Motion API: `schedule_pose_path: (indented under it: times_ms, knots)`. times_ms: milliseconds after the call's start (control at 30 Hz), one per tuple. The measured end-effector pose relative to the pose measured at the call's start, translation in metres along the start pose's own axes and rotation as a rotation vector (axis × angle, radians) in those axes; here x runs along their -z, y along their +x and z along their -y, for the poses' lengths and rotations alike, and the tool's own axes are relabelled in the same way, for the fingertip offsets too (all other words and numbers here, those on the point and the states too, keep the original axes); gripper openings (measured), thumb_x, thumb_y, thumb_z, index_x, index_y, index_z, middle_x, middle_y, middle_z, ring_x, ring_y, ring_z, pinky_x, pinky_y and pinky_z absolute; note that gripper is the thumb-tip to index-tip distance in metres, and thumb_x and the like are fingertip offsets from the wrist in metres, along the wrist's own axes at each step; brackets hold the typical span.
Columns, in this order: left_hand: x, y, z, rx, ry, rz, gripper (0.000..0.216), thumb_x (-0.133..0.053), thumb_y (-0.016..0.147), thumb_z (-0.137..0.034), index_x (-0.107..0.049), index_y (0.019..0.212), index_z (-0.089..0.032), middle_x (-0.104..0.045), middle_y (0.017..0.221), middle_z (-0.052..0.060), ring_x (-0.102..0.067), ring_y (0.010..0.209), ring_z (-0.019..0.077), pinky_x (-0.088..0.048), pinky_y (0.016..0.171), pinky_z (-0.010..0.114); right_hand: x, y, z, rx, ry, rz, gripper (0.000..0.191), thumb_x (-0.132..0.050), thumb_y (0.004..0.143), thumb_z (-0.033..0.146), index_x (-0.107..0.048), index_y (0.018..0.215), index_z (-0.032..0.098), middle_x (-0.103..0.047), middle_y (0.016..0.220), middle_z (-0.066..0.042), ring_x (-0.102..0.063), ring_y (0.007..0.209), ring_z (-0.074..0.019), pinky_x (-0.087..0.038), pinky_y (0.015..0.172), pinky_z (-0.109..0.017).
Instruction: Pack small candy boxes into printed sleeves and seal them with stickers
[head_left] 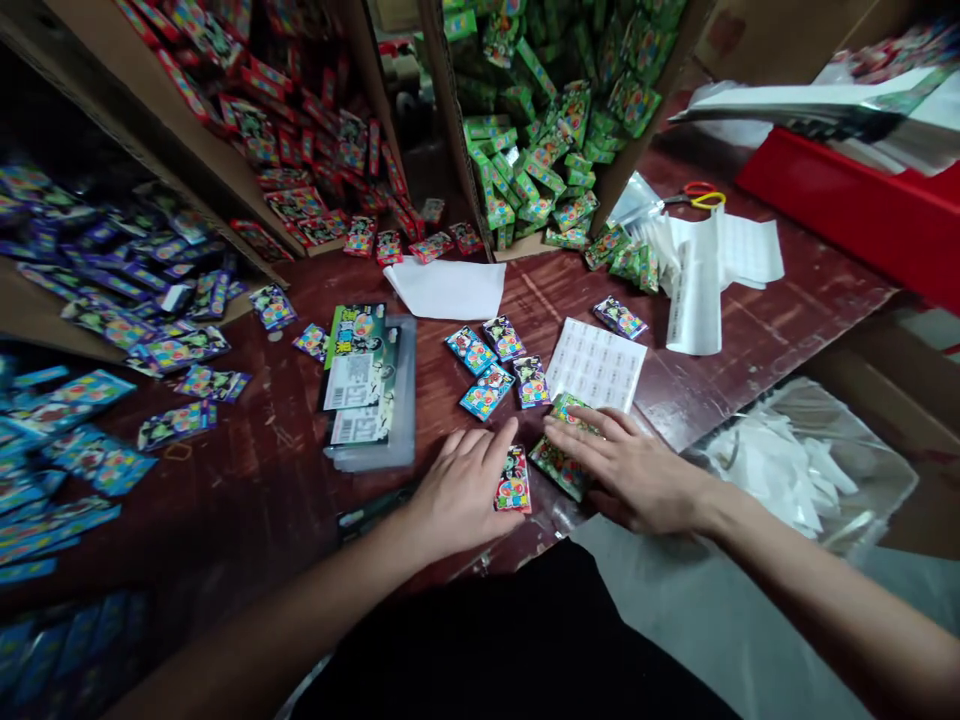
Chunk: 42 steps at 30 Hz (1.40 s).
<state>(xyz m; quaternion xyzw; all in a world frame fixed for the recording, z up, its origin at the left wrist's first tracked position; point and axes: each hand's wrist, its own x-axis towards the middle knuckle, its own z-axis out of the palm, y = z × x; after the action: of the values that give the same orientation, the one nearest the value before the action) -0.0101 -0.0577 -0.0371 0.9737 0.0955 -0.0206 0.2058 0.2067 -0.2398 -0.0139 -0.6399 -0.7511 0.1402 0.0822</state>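
Note:
My left hand (461,488) rests on the table with thumb and index finger around a small red printed packet (514,484). To its right, my right hand (637,468) has its fingers over green packets (556,462), gripping them near the table's front edge; the thumb is partly hidden. Just beyond the hands lie two blue packets (486,391) and two purple packets (531,381). A sheet of small printed labels (598,362) lies beyond my right hand. Left of my left hand is a clear plastic case (405,400) with dark printed cards (360,345) on it.
Cardboard boxes of red packets (300,130) and green packets (540,150) stand at the back. Purple packets (142,270) and blue packets (67,430) are heaped left. Scissors (703,194) and label strips (694,290) lie right, above a lined bin (889,480) of paper scraps.

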Motion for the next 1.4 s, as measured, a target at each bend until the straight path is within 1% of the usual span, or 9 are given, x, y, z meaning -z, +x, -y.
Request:
schedule_pose_path:
  times_ms: [167, 333, 433, 567, 767, 1000, 1200, 1333, 1400]
  knots:
    - [-0.001, 0.002, -0.008, 0.053, -0.04, -0.026, 0.111, -0.078, 0.072, -0.059, -0.021, 0.156, -0.015, -0.058, 0.137, 0.018, -0.055, 0.123, 0.0356, -0.035, 0.11, 0.053, -0.011, 0.031, -0.004, 0.025, -0.022, -0.015, 0.091, -0.074, 0.08, 0.055, -0.037, 0.156, 0.021, -0.064, 0.134, -0.015, -0.054, 0.125, -0.0372, -0.031, 0.113, -0.063]
    - [0.014, -0.04, 0.0, 0.12, -0.037, -0.059, 0.121, -0.082, 0.064, -0.065, -0.019, 0.158, -0.019, -0.047, 0.15, 0.018, -0.044, 0.137, 0.0361, -0.033, 0.115, 0.05, -0.034, 0.031, 0.008, -0.003, 0.001, -0.103, 0.115, -0.065, 0.075, 0.078, -0.02, 0.161, 0.016, -0.052, 0.147, -0.022, -0.046, 0.135, -0.0423, -0.028, 0.114, -0.067]
    - [0.022, -0.074, 0.014, 0.219, 0.001, -0.038, 0.114, -0.082, 0.066, -0.06, -0.024, 0.156, -0.02, -0.046, 0.152, 0.016, -0.042, 0.139, 0.0368, -0.034, 0.114, 0.051, -0.048, 0.033, 0.016, 0.039, 0.062, -0.142, 0.104, -0.061, 0.085, 0.07, -0.016, 0.161, 0.015, -0.041, 0.157, -0.021, -0.038, 0.144, -0.0401, -0.027, 0.118, -0.065]
    - [0.019, -0.095, 0.027, 0.236, 0.004, -0.002, 0.089, -0.078, 0.074, -0.044, -0.039, 0.149, -0.02, -0.054, 0.144, 0.012, -0.048, 0.131, 0.033, -0.033, 0.113, 0.05, -0.069, 0.039, 0.026, 0.035, 0.208, -0.222, 0.074, -0.063, 0.092, 0.048, -0.033, 0.155, 0.02, -0.052, 0.146, -0.018, -0.05, 0.134, -0.0344, -0.041, 0.112, -0.058]
    - [0.006, -0.099, 0.031, 0.238, -0.046, -0.056, 0.078, -0.075, 0.075, -0.037, -0.044, 0.146, -0.024, -0.051, 0.147, 0.009, -0.047, 0.131, 0.0311, -0.033, 0.113, 0.048, -0.076, 0.038, 0.034, 0.081, 0.355, -0.248, 0.075, -0.072, 0.087, 0.043, -0.037, 0.15, 0.025, -0.054, 0.139, -0.017, -0.054, 0.128, -0.0349, -0.051, 0.103, -0.055]
    - [-0.003, -0.102, 0.032, 0.282, -0.092, -0.115, 0.078, -0.073, 0.078, -0.037, -0.041, 0.148, -0.025, -0.052, 0.145, 0.008, -0.046, 0.13, 0.0313, -0.035, 0.112, 0.049, -0.071, 0.038, 0.04, -0.015, 0.334, -0.278, 0.07, -0.074, 0.084, 0.04, -0.043, 0.145, 0.023, -0.056, 0.134, -0.019, -0.056, 0.123, -0.0367, -0.052, 0.099, -0.058]
    - [-0.005, -0.101, 0.032, 0.197, -0.109, -0.06, 0.079, -0.07, 0.081, -0.04, -0.038, 0.151, -0.025, -0.048, 0.148, 0.011, -0.043, 0.133, 0.0328, -0.032, 0.114, 0.05, -0.062, 0.059, 0.032, 0.228, 0.321, -0.078, 0.073, -0.066, 0.09, 0.049, -0.036, 0.151, 0.021, -0.053, 0.146, -0.018, -0.05, 0.137, -0.0334, -0.022, 0.122, -0.065]
    - [-0.005, -0.103, 0.035, 0.191, -0.105, -0.022, 0.086, -0.072, 0.082, -0.048, -0.032, 0.154, -0.025, -0.045, 0.151, 0.01, -0.041, 0.135, 0.0331, -0.032, 0.114, 0.05, -0.05, 0.047, 0.03, 0.105, 0.265, -0.073, 0.099, -0.07, 0.081, 0.064, -0.026, 0.157, 0.018, -0.031, 0.162, -0.023, -0.033, 0.148, -0.041, -0.019, 0.12, -0.07]
    - [-0.004, -0.103, 0.033, 0.205, -0.106, -0.012, 0.087, -0.073, 0.081, -0.05, -0.032, 0.155, -0.026, -0.045, 0.151, 0.01, -0.04, 0.135, 0.0339, -0.032, 0.114, 0.051, -0.044, 0.035, 0.03, 0.035, 0.269, -0.088, 0.091, -0.071, 0.083, 0.058, -0.031, 0.156, 0.022, -0.037, 0.159, -0.02, -0.036, 0.145, -0.0421, -0.022, 0.119, -0.071]
